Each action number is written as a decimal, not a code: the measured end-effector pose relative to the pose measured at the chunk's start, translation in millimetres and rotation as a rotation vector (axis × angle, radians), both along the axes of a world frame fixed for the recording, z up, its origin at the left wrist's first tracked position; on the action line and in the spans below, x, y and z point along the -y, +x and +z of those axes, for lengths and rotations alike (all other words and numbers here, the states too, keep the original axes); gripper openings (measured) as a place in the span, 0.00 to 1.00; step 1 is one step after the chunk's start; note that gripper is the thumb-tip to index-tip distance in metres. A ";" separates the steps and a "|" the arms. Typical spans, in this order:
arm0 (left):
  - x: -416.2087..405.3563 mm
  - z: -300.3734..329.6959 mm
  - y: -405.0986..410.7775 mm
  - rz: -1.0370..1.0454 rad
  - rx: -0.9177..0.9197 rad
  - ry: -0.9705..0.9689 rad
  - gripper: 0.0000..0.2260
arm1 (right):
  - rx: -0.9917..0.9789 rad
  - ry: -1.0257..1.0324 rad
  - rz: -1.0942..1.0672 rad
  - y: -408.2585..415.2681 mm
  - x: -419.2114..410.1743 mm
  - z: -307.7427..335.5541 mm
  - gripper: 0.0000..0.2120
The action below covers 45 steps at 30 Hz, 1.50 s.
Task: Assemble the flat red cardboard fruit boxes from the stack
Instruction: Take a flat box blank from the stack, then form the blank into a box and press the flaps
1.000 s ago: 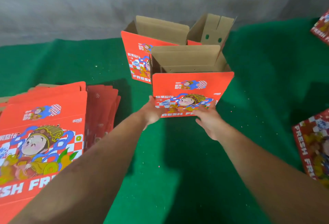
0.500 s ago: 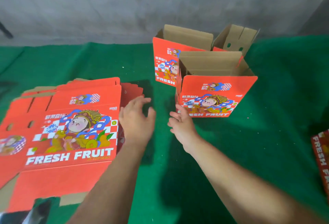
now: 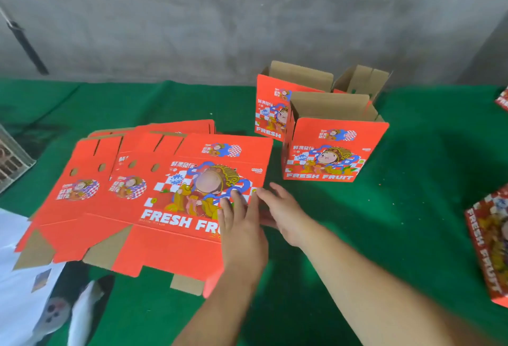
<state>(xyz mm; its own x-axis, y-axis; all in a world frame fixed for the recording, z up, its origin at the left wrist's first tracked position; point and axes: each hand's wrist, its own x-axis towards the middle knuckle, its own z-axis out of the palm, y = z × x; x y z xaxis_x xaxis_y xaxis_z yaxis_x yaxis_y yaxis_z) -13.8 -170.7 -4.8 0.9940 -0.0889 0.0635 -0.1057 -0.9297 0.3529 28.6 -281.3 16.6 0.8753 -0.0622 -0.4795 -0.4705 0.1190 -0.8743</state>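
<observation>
A stack of flat red cardboard fruit boxes (image 3: 154, 202) lies on the green cloth at the left, printed "FRESH FRUIT". My left hand (image 3: 242, 224) rests with straight fingers on the right end of the top flat box. My right hand (image 3: 283, 208) is just beside it at the stack's right edge, fingers spread; whether its fingers reach under the edge is hidden by my left hand. An assembled open-topped red box (image 3: 330, 150) stands to the right of the stack. A second assembled box (image 3: 272, 109) stands behind it with its flaps up.
The green cloth (image 3: 412, 208) covers the work surface below a grey wall. More red boxes show at the right edge (image 3: 492, 246) and far right corner (image 3: 503, 101). A wire crate (image 3: 11, 161) sits at the left edge. White cloth and a shoe (image 3: 55, 315) show at lower left.
Both hands left the front assembled box and moved left and back to the flat stack. My left hand now lies on the top flat box. The view swung left and down.
</observation>
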 end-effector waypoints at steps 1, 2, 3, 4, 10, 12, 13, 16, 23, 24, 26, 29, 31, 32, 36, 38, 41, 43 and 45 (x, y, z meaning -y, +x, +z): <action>10.1 5.4 -10.4 -0.060 0.013 -0.057 0.35 | 0.028 0.056 -0.034 -3.8 4.1 3.7 0.14; 18.7 10.2 -18.8 -0.137 0.024 -0.146 0.34 | 0.049 0.102 -0.090 -7.2 10.7 7.1 0.09; 24.5 16.5 -24.8 -0.228 0.029 -0.274 0.32 | 0.066 0.147 -0.151 -10.6 20.7 9.2 0.08; 26.4 24.4 -28.6 -0.300 0.025 -0.414 0.30 | 0.093 0.189 -0.204 -14.8 33.1 11.6 0.09; -40.3 23.7 3.9 0.134 0.156 -0.476 0.27 | 0.176 0.222 -0.372 -52.7 127.4 22.3 0.12; -75.3 18.9 22.2 0.439 -0.037 -0.521 0.36 | 0.136 0.231 -0.398 -63.1 146.1 23.4 0.12; -86.2 17.3 29.6 0.483 -0.146 -0.584 0.39 | 0.122 0.235 -0.419 -68.7 154.1 23.9 0.12; -95.6 17.8 40.7 0.369 -0.296 -0.781 0.43 | 0.123 0.221 -0.485 -83.7 173.3 22.5 0.12; -71.7 21.1 13.3 0.118 -0.304 -0.811 0.43 | -0.024 -0.049 -0.699 -105.8 197.8 38.0 0.25; -66.6 24.0 8.7 0.070 -0.331 -0.820 0.43 | -0.067 -0.066 -0.693 -107.2 201.6 39.1 0.26; -54.4 27.3 0.6 -0.011 -0.464 -0.865 0.42 | -0.112 -0.055 -0.527 -109.2 201.8 40.6 0.21; -29.1 31.6 -16.1 -0.058 -0.692 -0.961 0.48 | -0.124 -0.072 -0.290 -115.1 183.1 33.4 0.12; -17.1 30.3 -23.7 -0.063 -0.678 -0.976 0.54 | -0.114 -0.139 -0.253 -117.6 174.8 27.5 0.12; -13.2 31.5 -26.7 -0.064 -0.642 -0.995 0.56 | -0.113 -0.172 -0.250 -119.5 172.5 27.7 0.15; -7.8 36.9 -32.7 -0.053 -0.643 -1.301 0.55 | -0.123 -0.233 -0.191 -129.8 167.1 39.4 0.30; 4.2 41.6 -39.9 -0.164 -0.639 -1.413 0.52 | -0.119 -0.221 -0.137 -133.3 160.6 45.1 0.47; 33.4 44.5 -55.3 -0.413 -0.498 -1.291 0.42 | -0.133 -0.260 -0.067 -130.1 143.4 48.7 0.60; 44.4 43.5 -61.7 -0.407 -0.408 -1.333 0.40 | -0.123 -0.337 -0.100 -129.1 129.3 49.3 0.55; 48.8 44.5 -65.0 -0.366 -0.277 -1.316 0.38 | -0.058 -0.419 -0.141 -129.4 119.4 45.7 0.52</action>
<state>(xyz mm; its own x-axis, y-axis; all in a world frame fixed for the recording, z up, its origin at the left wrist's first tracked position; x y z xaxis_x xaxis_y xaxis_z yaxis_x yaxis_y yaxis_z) -78.7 -219.5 39.7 0.9213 -0.3729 0.1099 -0.0515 0.1629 0.9853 -100.8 -400.7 62.3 0.8167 -0.3788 -0.4353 -0.5246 -0.1734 -0.8335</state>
